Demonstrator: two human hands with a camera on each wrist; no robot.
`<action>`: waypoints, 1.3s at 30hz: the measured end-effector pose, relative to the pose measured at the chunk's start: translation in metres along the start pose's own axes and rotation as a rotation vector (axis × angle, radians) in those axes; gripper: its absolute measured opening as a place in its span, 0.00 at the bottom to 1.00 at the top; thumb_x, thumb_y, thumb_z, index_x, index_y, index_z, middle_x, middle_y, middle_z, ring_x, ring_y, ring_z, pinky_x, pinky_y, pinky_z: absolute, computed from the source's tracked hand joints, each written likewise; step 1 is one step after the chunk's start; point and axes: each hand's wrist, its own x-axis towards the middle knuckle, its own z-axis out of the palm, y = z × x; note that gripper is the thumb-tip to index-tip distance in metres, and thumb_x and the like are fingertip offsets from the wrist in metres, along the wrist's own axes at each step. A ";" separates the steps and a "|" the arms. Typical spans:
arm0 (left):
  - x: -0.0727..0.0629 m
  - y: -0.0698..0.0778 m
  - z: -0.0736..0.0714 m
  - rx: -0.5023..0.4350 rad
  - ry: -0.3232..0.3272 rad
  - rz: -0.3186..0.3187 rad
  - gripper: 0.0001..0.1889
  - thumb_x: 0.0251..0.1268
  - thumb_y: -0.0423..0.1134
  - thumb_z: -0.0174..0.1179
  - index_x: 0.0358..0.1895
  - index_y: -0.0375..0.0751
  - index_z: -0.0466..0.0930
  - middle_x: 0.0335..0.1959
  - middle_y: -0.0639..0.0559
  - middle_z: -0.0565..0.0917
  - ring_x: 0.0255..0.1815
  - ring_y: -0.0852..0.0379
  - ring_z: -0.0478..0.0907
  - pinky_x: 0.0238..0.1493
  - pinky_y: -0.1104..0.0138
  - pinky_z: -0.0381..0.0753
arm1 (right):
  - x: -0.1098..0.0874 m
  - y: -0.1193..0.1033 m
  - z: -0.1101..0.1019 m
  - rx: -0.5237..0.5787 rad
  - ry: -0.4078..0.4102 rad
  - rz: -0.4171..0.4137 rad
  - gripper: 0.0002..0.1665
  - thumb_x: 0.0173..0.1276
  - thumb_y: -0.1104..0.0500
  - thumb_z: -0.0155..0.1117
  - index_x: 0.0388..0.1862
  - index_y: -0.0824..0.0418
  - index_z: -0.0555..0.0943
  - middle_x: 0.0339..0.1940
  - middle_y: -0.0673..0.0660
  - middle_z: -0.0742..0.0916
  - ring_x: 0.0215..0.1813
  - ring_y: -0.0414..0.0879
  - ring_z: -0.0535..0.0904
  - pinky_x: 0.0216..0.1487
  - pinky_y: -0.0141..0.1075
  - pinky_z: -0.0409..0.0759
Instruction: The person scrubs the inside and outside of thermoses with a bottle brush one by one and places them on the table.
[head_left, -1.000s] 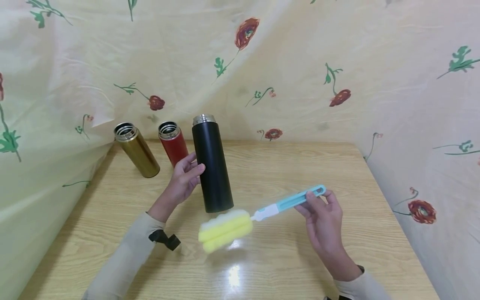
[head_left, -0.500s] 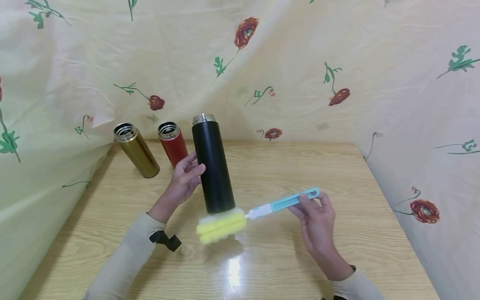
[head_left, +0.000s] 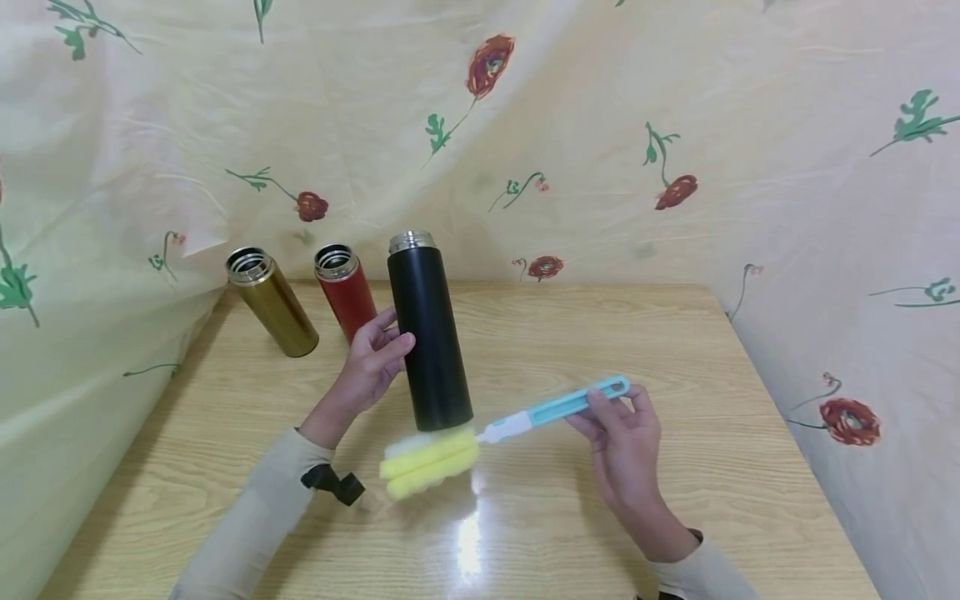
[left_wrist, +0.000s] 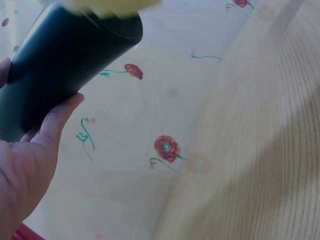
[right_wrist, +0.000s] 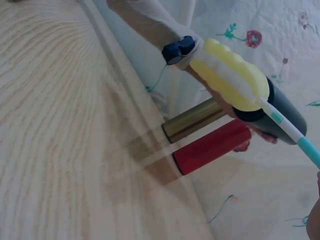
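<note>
My left hand (head_left: 371,367) grips a tall black thermos flask (head_left: 431,342) around its side, holding it up off the table. The flask's bare steel neck is at the top and its base faces me. My right hand (head_left: 626,442) pinches the light-blue handle of a bottle brush (head_left: 431,461) near the looped end. The brush's yellow and white sponge head lies right at the flask's base, overlapping its lower edge in the head view. In the right wrist view the sponge (right_wrist: 230,75) covers part of the flask (right_wrist: 285,112).
A gold flask (head_left: 277,308) and a red flask (head_left: 347,292), both lidless, stand upright at the back left of the wooden table (head_left: 600,333). The red one is partly behind my left hand. A flowered cloth (head_left: 600,100) hangs along the back and both sides.
My right hand has moved the brush leftward, bringing its sponge up to the flask's base. The black flask has shifted slightly right and down, still in my left hand.
</note>
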 end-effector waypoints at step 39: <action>-0.001 0.003 -0.008 0.086 0.052 0.086 0.23 0.74 0.27 0.53 0.70 0.42 0.69 0.54 0.49 0.87 0.50 0.54 0.87 0.51 0.62 0.87 | 0.000 -0.013 -0.012 0.127 -0.011 -0.109 0.09 0.75 0.79 0.48 0.47 0.70 0.71 0.38 0.64 0.88 0.42 0.54 0.90 0.48 0.46 0.86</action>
